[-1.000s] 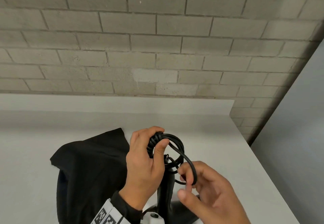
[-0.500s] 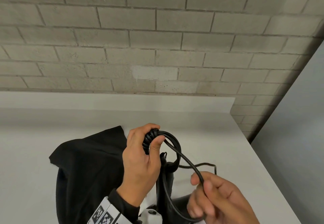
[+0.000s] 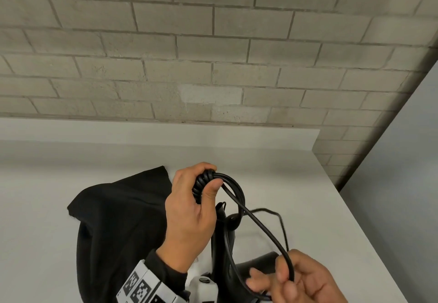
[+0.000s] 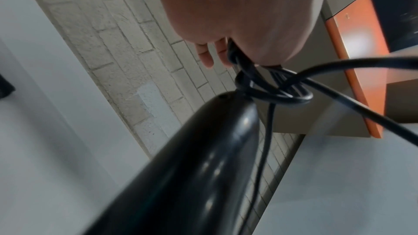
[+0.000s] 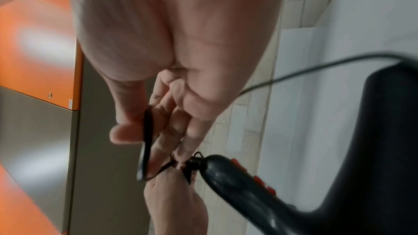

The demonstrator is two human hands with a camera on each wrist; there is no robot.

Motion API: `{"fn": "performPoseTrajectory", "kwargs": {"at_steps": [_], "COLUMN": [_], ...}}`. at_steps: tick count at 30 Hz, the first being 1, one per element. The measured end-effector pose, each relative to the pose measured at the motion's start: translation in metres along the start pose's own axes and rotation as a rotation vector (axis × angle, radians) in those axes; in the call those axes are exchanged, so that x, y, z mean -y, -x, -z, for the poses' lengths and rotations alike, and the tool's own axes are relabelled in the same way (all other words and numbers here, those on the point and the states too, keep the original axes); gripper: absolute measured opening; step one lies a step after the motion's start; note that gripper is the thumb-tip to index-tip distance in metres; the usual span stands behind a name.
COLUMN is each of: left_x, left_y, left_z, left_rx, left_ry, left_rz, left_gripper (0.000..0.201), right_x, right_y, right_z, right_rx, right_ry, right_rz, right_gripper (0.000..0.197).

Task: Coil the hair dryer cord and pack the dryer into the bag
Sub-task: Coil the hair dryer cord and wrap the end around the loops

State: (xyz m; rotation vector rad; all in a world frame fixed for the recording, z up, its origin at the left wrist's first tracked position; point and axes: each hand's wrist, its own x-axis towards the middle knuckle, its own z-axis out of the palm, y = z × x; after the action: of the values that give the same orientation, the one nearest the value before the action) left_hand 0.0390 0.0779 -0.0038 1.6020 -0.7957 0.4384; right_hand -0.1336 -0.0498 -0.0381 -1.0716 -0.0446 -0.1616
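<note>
Several turns of the thin black rubber power cord (image 3: pixel 239 198) already sit bunched in the left hand (image 3: pixel 189 217), whose fingers and thumb curl tight round the stack above the glossy black plastic hair dryer (image 3: pixel 222 250), which stands handle-up between both hands, just above the white tabletop (image 3: pixel 296 184). Right hand (image 3: pixel 305 281) pinches the next length between thumb and fingers, low and near the body. Coiling looks partly done: a loose tail trails over the table to the right, and the plug is not in view. Packing has not begun; the black fabric bag (image 3: pixel 118 227) lies slumped on the table, just left of the left hand. Compared with a second ago, the right hand has drawn downward and outward, stretching the working loop wider, and the trailing tail has come into view.
</note>
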Motion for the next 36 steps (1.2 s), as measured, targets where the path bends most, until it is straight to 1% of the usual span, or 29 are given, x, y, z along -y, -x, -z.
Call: {"fn": "performPoseTrajectory", "kwargs": {"at_steps": [2,3,5,6,7,8,9,10,11,12,13,14,16,17,18,19,20,22,25,28,29,31,32,34,36], "left_x": [0.001,0.003,0.009,0.01,0.011,0.01,0.009,0.008,0.007,0.008,0.009,0.01,0.013,0.013,0.012,0.011,0.01,0.008,0.005,-0.001,-0.003,-0.004,-0.004,-0.006,-0.008], "left_y": [-0.002,-0.004,-0.007,-0.008,-0.008,-0.007,-0.006,-0.005,-0.005,-0.005,-0.006,-0.006,-0.008,-0.008,-0.008,-0.008,-0.007,-0.006,-0.006,-0.005,-0.005,-0.003,-0.003,-0.003,-0.003], "left_z": [0.001,0.002,0.006,0.008,0.01,0.011,0.011,0.01,0.01,0.009,0.008,0.008,0.009,0.01,0.01,0.01,0.01,0.008,0.006,0.005,0.005,0.005,0.004,0.004,0.003], "left_rx": [0.0,-0.01,-0.029,-0.024,-0.009,0.009,0.022,0.029,0.031,0.029,0.027,0.026,0.024,0.02,0.019,0.023,0.03,0.04,0.052,0.064,0.067,0.068,0.066,0.069,0.074], "left_ry": [-0.01,-0.011,-0.012,-0.021,-0.031,-0.034,-0.03,-0.022,-0.012,-0.007,-0.009,-0.011,-0.013,-0.017,-0.023,-0.025,-0.022,-0.018,0.005,0.08,0.111,0.158,0.163,0.166,0.163], "left_rz": [0.0,0.015,0.056,0.056,0.041,0.025,0.018,0.019,0.02,0.022,0.026,0.035,0.049,0.046,0.04,0.031,0.026,0.036,0.05,0.06,0.07,0.088,0.09,0.088,0.078], "left_gripper": [0.02,0.019,0.021,0.024,0.026,0.027,0.025,0.025,0.025,0.027,0.027,0.027,0.03,0.033,0.034,0.033,0.03,0.023,0.02,0.017,0.015,0.014,0.015,0.015,0.015], "right_x": [0.008,0.01,0.013,0.012,0.012,0.012,0.01,0.008,0.002,-0.007,-0.01,-0.01,-0.002,0.002,0.006,0.006,0.004,0.003,-0.005,-0.006,-0.007,-0.007,-0.008,-0.007,0.004], "right_y": [0.006,0.007,0.009,0.012,0.017,0.02,0.026,0.031,0.039,0.043,0.045,0.046,0.049,0.05,0.051,0.052,0.054,0.055,0.046,0.043,0.041,0.034,0.03,0.018,0.004], "right_z": [0.006,0.008,0.016,0.022,0.025,0.021,0.021,0.018,0.022,0.025,0.024,0.025,0.029,0.031,0.031,0.038,0.042,0.043,0.039,0.036,0.035,0.03,0.029,0.021,-0.01], "right_rx": [0.005,-0.01,0.021,0.03,-0.012,-0.078,-0.149,-0.221,-0.303,-0.382,-0.449,-0.496,-0.545,-0.501,-0.443,-0.416,-0.413,-0.531,-0.633,-0.626,-0.631,-0.608,-0.626,-0.693,-0.72], "right_ry": [-0.079,-0.037,0.139,0.194,0.268,0.415,0.559,0.649,0.626,0.552,0.493,0.454,0.488,0.56,0.582,0.559,0.543,0.493,0.489,0.527,0.555,0.646,0.769,1.047,1.157], "right_rz": [-0.089,-0.149,-0.248,-0.304,-0.356,-0.357,-0.281,-0.199,-0.114,-0.031,0.025,0.065,0.028,-0.026,-0.094,-0.13,-0.169,-0.202,-0.149,-0.127,-0.113,-0.053,0.005,0.185,0.408], "right_gripper": [0.017,0.022,0.029,0.039,0.051,0.059,0.06,0.059,0.057,0.05,0.04,0.038,0.051,0.047,0.038,0.033,0.033,0.04,0.057,0.076,0.074,0.052,0.043,0.039,0.028]}}
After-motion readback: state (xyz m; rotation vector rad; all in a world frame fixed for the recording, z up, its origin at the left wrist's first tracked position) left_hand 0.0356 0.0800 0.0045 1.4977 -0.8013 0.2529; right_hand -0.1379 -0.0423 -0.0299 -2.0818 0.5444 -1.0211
